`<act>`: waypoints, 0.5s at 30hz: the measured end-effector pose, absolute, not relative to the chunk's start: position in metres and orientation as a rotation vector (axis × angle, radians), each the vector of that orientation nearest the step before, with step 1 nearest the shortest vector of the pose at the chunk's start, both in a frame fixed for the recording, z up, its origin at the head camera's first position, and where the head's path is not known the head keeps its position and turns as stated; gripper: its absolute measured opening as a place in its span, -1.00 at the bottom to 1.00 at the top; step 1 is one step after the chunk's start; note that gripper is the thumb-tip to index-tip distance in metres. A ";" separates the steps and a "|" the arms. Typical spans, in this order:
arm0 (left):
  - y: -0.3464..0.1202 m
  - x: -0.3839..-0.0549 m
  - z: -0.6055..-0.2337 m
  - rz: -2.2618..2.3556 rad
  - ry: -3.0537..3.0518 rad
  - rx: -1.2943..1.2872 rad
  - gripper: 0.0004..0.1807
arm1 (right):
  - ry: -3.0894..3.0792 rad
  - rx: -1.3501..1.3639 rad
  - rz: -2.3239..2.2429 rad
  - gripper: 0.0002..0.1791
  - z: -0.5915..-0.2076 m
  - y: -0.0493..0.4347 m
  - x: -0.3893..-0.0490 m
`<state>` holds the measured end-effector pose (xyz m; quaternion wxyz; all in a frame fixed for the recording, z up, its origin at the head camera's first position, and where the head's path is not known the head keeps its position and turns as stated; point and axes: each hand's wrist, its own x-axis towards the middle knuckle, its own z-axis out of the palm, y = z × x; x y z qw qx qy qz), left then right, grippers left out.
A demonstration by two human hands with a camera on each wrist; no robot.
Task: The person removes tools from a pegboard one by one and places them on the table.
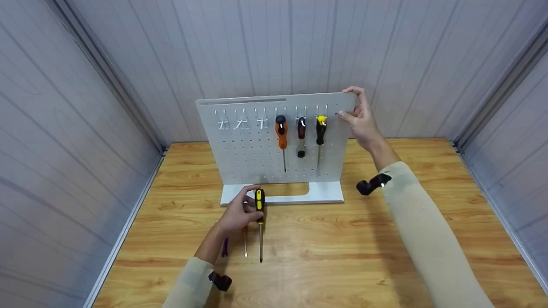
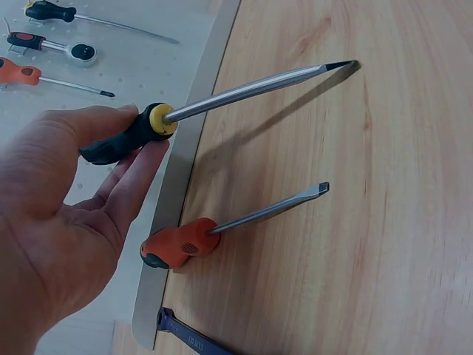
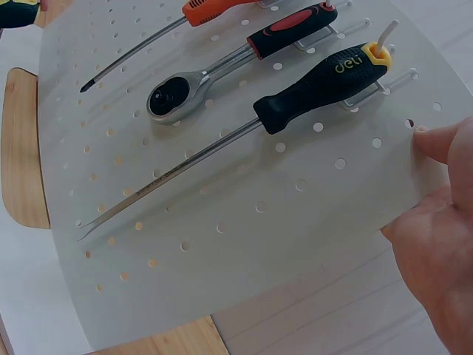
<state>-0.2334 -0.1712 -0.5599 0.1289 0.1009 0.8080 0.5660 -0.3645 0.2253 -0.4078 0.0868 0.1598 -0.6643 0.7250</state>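
Note:
My left hand (image 1: pixel 237 215) pinches a black and yellow screwdriver (image 1: pixel 260 205) by its handle, thumb on one side and fingers on the other. Its long shaft points toward the front of the table, over the wood. With the thumb on the front face, my right hand (image 1: pixel 363 122) grips the upper right corner of a white pegboard (image 1: pixel 333 154). From the board's hooks hang an orange screwdriver (image 1: pixel 281 134), a ratchet wrench (image 3: pixel 174 96) and a black screwdriver with a yellow end (image 3: pixel 318 85). Below the left hand lie an orange flat-tip screwdriver (image 2: pixel 181 244) and a dark blue-purple wrench (image 2: pixel 194 336).
White wire hooks (image 1: pixel 241 124) line the upper left of the board. Its flat base (image 1: pixel 325 192), with a cutout, stands on the wooden table (image 1: pixel 317 256). Pale panel walls (image 1: pixel 274 47) enclose the table at the back and both sides.

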 end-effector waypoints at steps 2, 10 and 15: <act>-0.171 -0.234 -0.561 1.631 2.354 0.296 -0.11 | -1.980 0.477 2.159 -0.38 -0.408 0.225 -0.365; -0.171 -0.235 -0.564 1.605 2.355 0.296 -0.08 | -1.983 0.480 2.154 -0.39 -0.408 0.225 -0.365; -0.169 -0.234 -0.567 1.618 2.317 0.294 -0.08 | -1.974 0.490 2.167 -0.39 -0.409 0.225 -0.364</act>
